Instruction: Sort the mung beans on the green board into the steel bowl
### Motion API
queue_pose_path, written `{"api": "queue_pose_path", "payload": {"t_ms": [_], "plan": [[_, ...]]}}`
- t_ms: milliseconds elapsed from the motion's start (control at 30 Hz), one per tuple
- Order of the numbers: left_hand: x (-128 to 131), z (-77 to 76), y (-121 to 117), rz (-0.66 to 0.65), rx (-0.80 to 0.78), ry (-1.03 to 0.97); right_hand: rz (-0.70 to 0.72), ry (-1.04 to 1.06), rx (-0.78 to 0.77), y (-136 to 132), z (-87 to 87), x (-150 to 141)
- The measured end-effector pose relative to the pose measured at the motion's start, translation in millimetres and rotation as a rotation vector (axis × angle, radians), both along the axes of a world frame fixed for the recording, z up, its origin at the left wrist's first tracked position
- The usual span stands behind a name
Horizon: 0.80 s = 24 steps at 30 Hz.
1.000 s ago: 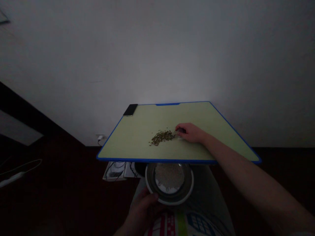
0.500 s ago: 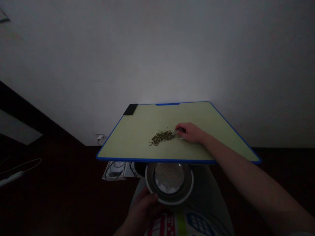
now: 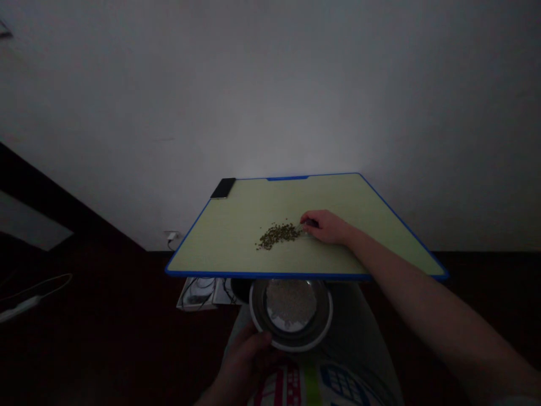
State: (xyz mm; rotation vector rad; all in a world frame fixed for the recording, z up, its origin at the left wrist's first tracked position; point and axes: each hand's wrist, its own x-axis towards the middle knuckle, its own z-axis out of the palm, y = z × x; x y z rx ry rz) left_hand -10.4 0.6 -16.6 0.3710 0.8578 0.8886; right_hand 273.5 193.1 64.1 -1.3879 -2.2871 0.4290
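On the pale green tabletop (image 3: 211,242) with its blue edge lies a loose heap of small brownish-green grains (image 3: 276,234). At the heap's right end, my right hand (image 3: 325,225) is closed around a small dark-handled tool (image 3: 311,223). A clear or wiry part of it reaches to the grains; its exact kind is too dim to tell. Below the table's front edge, my left hand (image 3: 249,352) grips the lower left rim of a round bowl (image 3: 296,348) held over my lap. Pale, fine grains (image 3: 291,301) lie in the bowl, partly on something white.
A dark phone (image 3: 223,188) lies at the table's back left corner, against the wall. On the floor beneath are a white box with cables (image 3: 198,293), a wall plug (image 3: 171,236) and a power strip (image 3: 20,308). A printed bag or cloth (image 3: 313,386) covers my lap.
Almost nothing differs. The camera view has shifted very slightly; both hands keep their places and holds, and the heap looks the same.
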Motion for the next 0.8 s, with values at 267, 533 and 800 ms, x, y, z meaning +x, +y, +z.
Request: {"api": "queue_pose_path", "payload": {"t_ms": [267,533,800], "plan": [[-1.0,-5.8,-0.4,0.037,-0.050,0.026,0.014,0.004,-0.021,-0.8,-1.4,3.7],[2.5,5.8,-0.2,0.022,-0.021,0.007,0.006,0.020,0.002,-0.8,-2.9,2.8],[2.3,4.1,-0.3,0.004,-0.014,-0.019,0.002,0.030,0.005,-0.8,-1.5,-0.5]]}}
